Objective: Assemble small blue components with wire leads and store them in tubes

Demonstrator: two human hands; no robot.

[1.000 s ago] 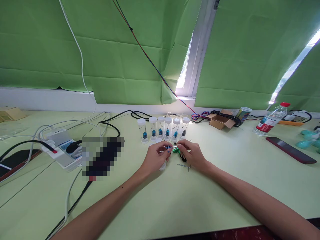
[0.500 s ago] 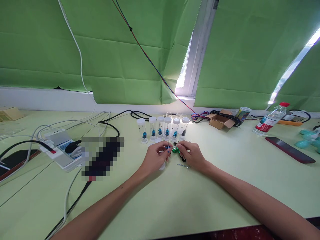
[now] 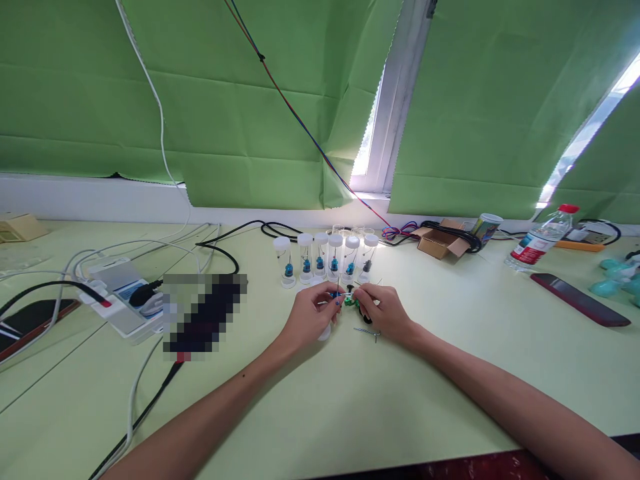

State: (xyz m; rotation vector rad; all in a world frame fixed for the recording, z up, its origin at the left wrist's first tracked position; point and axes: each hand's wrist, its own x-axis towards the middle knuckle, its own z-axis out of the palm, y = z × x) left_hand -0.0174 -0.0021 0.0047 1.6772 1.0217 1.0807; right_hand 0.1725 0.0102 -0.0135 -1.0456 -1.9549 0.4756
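Observation:
My left hand (image 3: 309,313) is closed in a pinch on a small blue part (image 3: 335,295) with a thin upright rod (image 3: 338,283). My right hand (image 3: 384,311) has its fingertips pinched on a thin metal piece (image 3: 349,293), which reaches across toward the blue part; its exact kind is too small to tell. Behind and below the right fingertips lie small green pieces (image 3: 349,302) and a black round piece (image 3: 367,319), partly hidden. Thin metal pins (image 3: 369,332) lie on the table below the right hand. A white cap (image 3: 325,333) shows beneath the left hand.
Several clear tubes (image 3: 289,274) with white lids and blue parts stand behind the hands. A power strip (image 3: 120,303) with cables lies left. Rightward are a cardboard box (image 3: 436,244), a can (image 3: 486,230), a water bottle (image 3: 537,241) and a dark phone-like slab (image 3: 580,299).
The thin metal piece in my right fingertips now shows more plainly, angled toward the blue part. My right fingers have shifted very slightly; my left hand stays in place.

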